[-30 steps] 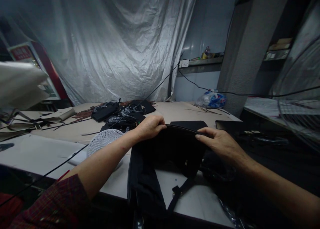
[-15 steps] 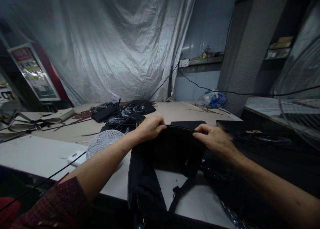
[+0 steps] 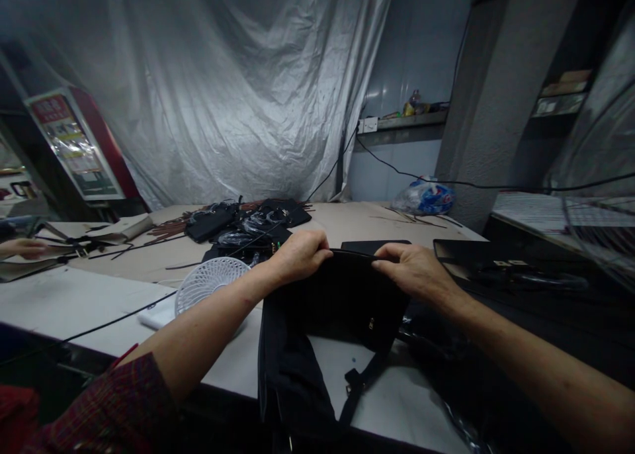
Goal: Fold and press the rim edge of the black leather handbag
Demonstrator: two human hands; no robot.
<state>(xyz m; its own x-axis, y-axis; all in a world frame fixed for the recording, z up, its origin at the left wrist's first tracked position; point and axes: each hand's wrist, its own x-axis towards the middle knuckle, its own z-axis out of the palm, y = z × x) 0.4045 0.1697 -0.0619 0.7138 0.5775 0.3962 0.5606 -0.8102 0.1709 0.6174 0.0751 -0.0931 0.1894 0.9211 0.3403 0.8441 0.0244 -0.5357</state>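
From my remote view I'm gripping with both hands: the left hand is pinching the thin upper rim of a black, soft-looking bag, and the right hand is pinching it further right. Over the last second the right grip has been sliding leftward while the left one is staying almost put, so the stretch of rim between them is now shorter. I'm reading this as working along the edge bit by bit, with control staying firm at both ends.

The bag is standing at the near edge of the pale surface, between my forearms. Its far panel is rising upright under the rim, and its dark inside is hiding most detail. A small gold-toned metal fitting is showing low on that panel's right, limp dark cloth is sagging on the left, and a narrow black strap is crossing nearer me.

Further out, a white round plastic fan is standing left of the bag, and black pieces in clear wrap are lying beyond it. At the far left, a co-worker's hand is now appearing beside beige, leather-like pieces.
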